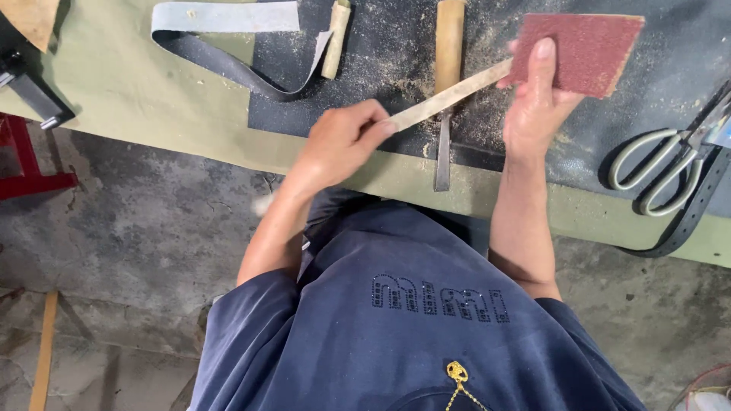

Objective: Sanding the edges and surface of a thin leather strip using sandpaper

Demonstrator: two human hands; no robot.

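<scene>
A thin, pale wooden strip [449,97] slants above the near edge of the workbench [152,99], over a dark mat [365,46] dusted with sawdust. The left hand [339,144] pinches the strip's lower end, fingers curled tight around it, wrist bent and forearm reaching up from the body. The right hand [537,106] is raised at the strip's upper end, palm turned inward, fingers closed on a square sheet of reddish-brown sandpaper [582,52] with the thumb laid flat along its face; the sheet's lower left edge meets the strip's tip.

Directly beneath the strip lies a chisel [447,84] with a light wooden handle, its metal blade pointing toward the bench edge. Left of it, a short wooden peg [336,42] rests against a looping grey and black strap [228,46]. On the right side of the mat sit metal shears [670,164] with large looped handles, touching a black belt [693,213] that runs off the bench edge. No containers are in view. Below is a rough concrete floor [137,228], with a red metal frame [27,160] at the far left.
</scene>
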